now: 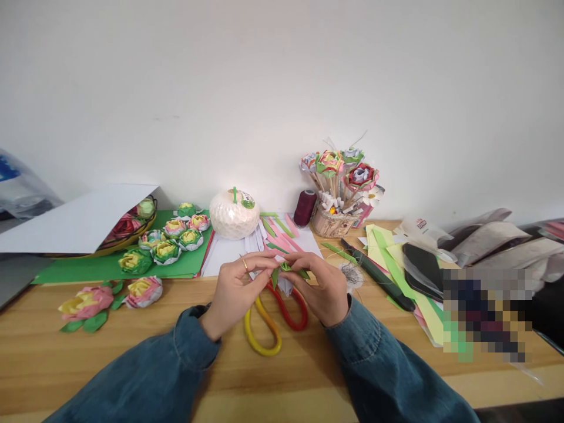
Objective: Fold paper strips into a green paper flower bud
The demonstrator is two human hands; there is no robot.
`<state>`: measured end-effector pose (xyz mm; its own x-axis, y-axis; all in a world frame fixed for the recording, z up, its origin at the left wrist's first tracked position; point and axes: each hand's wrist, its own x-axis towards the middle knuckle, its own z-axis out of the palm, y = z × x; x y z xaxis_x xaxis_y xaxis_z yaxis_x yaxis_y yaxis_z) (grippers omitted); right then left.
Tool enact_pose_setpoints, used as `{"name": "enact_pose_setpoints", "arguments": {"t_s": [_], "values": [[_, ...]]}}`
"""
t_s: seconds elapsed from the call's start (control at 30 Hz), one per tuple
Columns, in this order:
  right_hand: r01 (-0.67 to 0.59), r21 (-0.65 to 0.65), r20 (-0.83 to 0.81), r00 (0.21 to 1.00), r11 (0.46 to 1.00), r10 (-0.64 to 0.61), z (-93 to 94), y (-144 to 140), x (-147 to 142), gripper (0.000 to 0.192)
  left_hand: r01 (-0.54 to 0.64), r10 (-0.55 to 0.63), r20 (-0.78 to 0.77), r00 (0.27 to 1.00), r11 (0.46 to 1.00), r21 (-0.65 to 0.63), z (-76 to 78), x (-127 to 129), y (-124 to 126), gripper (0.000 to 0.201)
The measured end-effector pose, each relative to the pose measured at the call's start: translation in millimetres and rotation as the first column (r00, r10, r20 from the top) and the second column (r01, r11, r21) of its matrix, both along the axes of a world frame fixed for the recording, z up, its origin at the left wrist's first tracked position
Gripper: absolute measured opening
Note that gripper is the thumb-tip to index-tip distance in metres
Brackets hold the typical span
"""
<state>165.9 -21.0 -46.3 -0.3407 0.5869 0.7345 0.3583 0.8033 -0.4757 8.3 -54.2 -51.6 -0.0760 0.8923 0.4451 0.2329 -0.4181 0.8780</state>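
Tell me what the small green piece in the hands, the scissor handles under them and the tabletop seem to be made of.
Small green folded piece, pinched between left hand and right hand: likely matte paper, sharply creased. Yellow and red scissor handles: probably glossy plastic, smooth loops. Light tabletop: wood or wood-look laminate, visible grain lines.

Beside the white netted ball (234, 214), paper flowers (176, 238) in yellow, pink and green lie on a green sheet (110, 267). In front of the ball, the scissors (275, 320) have one yellow and one red handle loop. Right of the ball stands a maroon thread spool (305, 207) (dark wine red). The folded piece (288, 269) is green; both sleeves (176, 364) are denim blue.
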Motion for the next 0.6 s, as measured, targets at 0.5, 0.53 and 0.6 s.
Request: {"name": "enact_pose_setpoints", "arguments": {"t_s": [0.5, 0.53, 0.6], "values": [[-0.143, -0.047, 0.019, 0.989, 0.989, 0.144, 1.4, 2.2, 0.8, 0.010, 0.161, -0.157, -0.066, 0.985, 0.985, 0.060, 7.2, -5.1, 2.8, 0.013], [-0.155, -0.051, 0.009, 0.988, 0.987, 0.155, 2.6, 2.2, 0.7, 0.010, 0.173, -0.168, -0.087, 0.982, 0.984, 0.051, 8.8, -5.6, 2.5, 0.014], [-0.179, -0.063, -0.008, 0.984, 0.982, 0.179, 4.7, 2.8, 0.6, 0.012, 0.196, -0.192, -0.116, 0.974, 0.981, 0.015, 11.7, -6.2, 1.8, 0.015]]}}
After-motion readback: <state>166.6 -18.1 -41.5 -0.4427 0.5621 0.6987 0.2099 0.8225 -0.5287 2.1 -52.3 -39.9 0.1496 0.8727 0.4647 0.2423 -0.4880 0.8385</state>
